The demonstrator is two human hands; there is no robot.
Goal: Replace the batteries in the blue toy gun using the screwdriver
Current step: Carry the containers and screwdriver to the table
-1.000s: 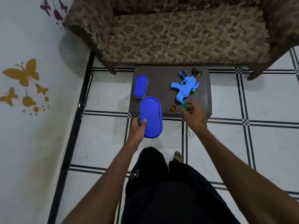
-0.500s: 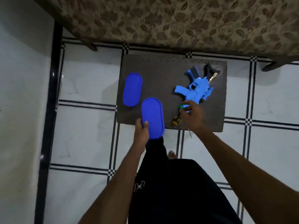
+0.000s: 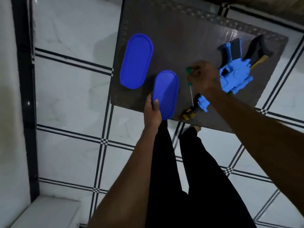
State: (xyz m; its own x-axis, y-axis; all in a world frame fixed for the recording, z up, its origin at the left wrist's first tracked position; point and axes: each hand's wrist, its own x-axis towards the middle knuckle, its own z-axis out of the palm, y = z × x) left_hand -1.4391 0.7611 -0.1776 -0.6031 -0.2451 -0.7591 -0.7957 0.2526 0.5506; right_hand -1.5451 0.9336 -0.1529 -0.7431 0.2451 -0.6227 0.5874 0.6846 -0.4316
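Observation:
The blue toy gun (image 3: 233,76), with black and yellow parts, lies on the right side of a low dark table (image 3: 181,33). Its blue muzzle end (image 3: 203,104) and yellow-black tip (image 3: 187,114) show below my right forearm, near the table's front edge. My right hand (image 3: 204,78) is closed on the green handle of a thin screwdriver (image 3: 191,92), just left of the gun, with the shaft pointing down toward the muzzle. My left hand (image 3: 152,112) grips the near end of a blue oval lid (image 3: 166,92) over the table's front edge.
A blue oval container (image 3: 136,60) sits on the table's left part. A patterned sofa edge (image 3: 266,7) is behind the table. White tiled floor with black lines surrounds it, and a white wall runs along the left. My black-trousered legs and bare foot (image 3: 195,129) stand at the table's front.
The view has tilted down and come closer to the table. My right hand has lifted the screwdriver from beside the muzzle and moved it left of the gun. The left hand still holds the lid.

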